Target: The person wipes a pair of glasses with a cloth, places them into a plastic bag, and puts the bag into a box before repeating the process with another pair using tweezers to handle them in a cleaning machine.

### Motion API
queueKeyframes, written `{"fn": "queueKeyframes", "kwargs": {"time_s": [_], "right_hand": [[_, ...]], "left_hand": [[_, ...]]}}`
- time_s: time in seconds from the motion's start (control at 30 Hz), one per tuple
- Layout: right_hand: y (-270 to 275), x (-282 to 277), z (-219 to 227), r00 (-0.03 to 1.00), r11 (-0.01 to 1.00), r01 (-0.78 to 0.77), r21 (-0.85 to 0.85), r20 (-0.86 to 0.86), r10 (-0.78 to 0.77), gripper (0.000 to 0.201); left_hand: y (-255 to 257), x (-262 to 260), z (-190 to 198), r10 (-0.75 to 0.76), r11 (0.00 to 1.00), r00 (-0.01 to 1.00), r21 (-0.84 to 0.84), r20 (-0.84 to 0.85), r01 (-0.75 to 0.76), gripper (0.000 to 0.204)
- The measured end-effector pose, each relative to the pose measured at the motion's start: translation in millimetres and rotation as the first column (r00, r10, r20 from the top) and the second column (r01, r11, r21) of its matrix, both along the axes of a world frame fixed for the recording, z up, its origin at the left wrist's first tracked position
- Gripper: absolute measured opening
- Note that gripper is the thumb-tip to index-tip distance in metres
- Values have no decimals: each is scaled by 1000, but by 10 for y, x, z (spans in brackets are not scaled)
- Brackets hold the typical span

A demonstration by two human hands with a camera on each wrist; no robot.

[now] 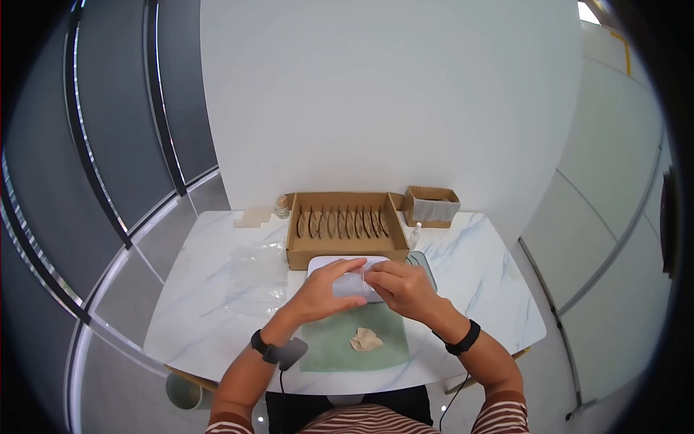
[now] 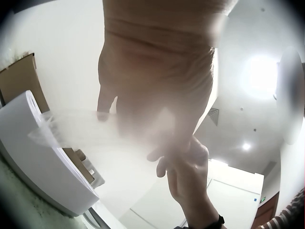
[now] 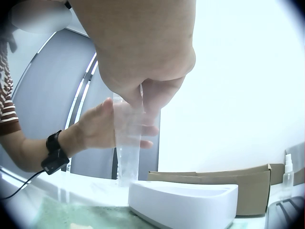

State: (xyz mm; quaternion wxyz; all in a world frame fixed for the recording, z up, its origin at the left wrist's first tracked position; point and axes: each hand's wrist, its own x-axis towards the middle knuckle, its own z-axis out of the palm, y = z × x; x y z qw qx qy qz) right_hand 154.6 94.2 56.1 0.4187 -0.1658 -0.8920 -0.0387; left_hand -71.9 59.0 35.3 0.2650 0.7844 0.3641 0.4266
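Both hands hold a small clear plastic bag (image 1: 353,285) just above a white rounded device (image 1: 325,264) on the table. My left hand (image 1: 340,278) grips the bag from the left, its fingers wrapped over it. My right hand (image 1: 381,277) pinches the bag's top edge from the right. In the right wrist view the bag (image 3: 127,152) hangs upright from my right hand's fingertips (image 3: 138,98), with the left hand (image 3: 102,126) behind it and the white device (image 3: 183,200) below. From the left wrist camera the bag (image 2: 81,129) looks blurred in front of the palm.
A green mat (image 1: 329,346) near the front edge carries a crumpled beige piece (image 1: 366,339). Behind the device stands an open cardboard box (image 1: 293,249) with several brown leaf-shaped pieces. A smaller box (image 1: 431,206), a spray bottle (image 1: 415,235), a small jar (image 1: 282,207) and loose plastic bags (image 1: 253,278) lie around.
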Motion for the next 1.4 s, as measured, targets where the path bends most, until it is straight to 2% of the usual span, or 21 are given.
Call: {"fn": "queueKeyframes", "kwargs": {"time_s": [0.23, 0.33, 0.4, 0.43, 0.5, 0.57, 0.6, 0.67, 0.7, 0.77, 0.8, 0.87, 0.9, 0.97, 1.07, 1.3, 1.37, 1.4], "right_hand": [[108, -38, -39, 996, 998, -52, -30, 76, 54, 23], [145, -103, 17, 993, 991, -92, -95, 60, 98, 28], [211, -124, 50, 991, 983, -119, -137, 42, 126, 30], [273, -87, 48, 999, 979, -29, -201, 8, 31, 32], [448, -46, 83, 985, 926, 113, -360, -78, -151, 28], [768, -3, 169, 967, 906, 195, -377, -82, -242, 22], [923, 5, 222, 967, 905, 204, -373, -69, -246, 22], [1221, 3, 289, 927, 831, 372, -413, 135, -349, 17], [1371, 9, 276, 926, 830, 376, -411, 140, -350, 17], [1689, -9, 187, 807, 798, 543, -262, 424, -410, 17], [1837, -41, 107, 809, 799, 541, -262, 422, -410, 17], [2102, -122, -76, 640, 744, 650, -154, 638, -428, 20], [2191, -176, -140, 642, 744, 649, -159, 640, -423, 20], [2317, -268, -239, 517, 713, 700, -43, 719, -465, 18], [2402, -356, -314, 471, 684, 729, 4, 723, -506, 15], [2536, -441, -397, 405, 657, 754, -6, 792, -457, 17], [2561, -428, -459, 327, 659, 752, 36, 847, -419, 17], [2592, -415, -498, 324, 664, 746, 39, 851, -414, 17]], "left_hand": [[14, 18, -176, 47, 999, 996, 22, 71, -49, 61], [33, -23, -266, 93, 993, 987, 55, 130, -101, 55], [63, -71, -343, 136, 986, 962, 60, 236, -155, 51], [66, -90, -369, 134, 987, 959, 56, 250, -153, 51], [56, -132, -386, 244, 965, 921, 22, 302, -263, 50], [65, -163, -479, 244, 967, 895, -18, 373, -256, 49], [83, -180, -542, 271, 956, 864, -16, 425, -292, 49], [99, -196, -609, 297, 944, 825, -21, 482, -328, 50], [105, -206, -616, 319, 928, 806, 9, 498, -373, 49], [123, -236, -634, 340, 907, 788, 42, 514, -419, 48], [128, -244, -661, 348, 896, 772, 54, 532, -441, 46], [139, -270, -665, 359, 884, 757, 62, 546, -463, 45], [124, -278, -636, 366, 880, 759, 65, 539, -470, 44], [123, -270, -641, 381, 875, 759, 58, 528, -480, 43], [139, -258, -689, 385, 878, 756, 42, 530, -477, 43], [126, -255, -642, 403, 868, 779, 69, 480, -492, 42], [97, -247, -588, 409, 867, 780, 64, 474, -494, 41], [89, -240, -574, 403, 868, 783, 75, 473, -492, 41]]}}
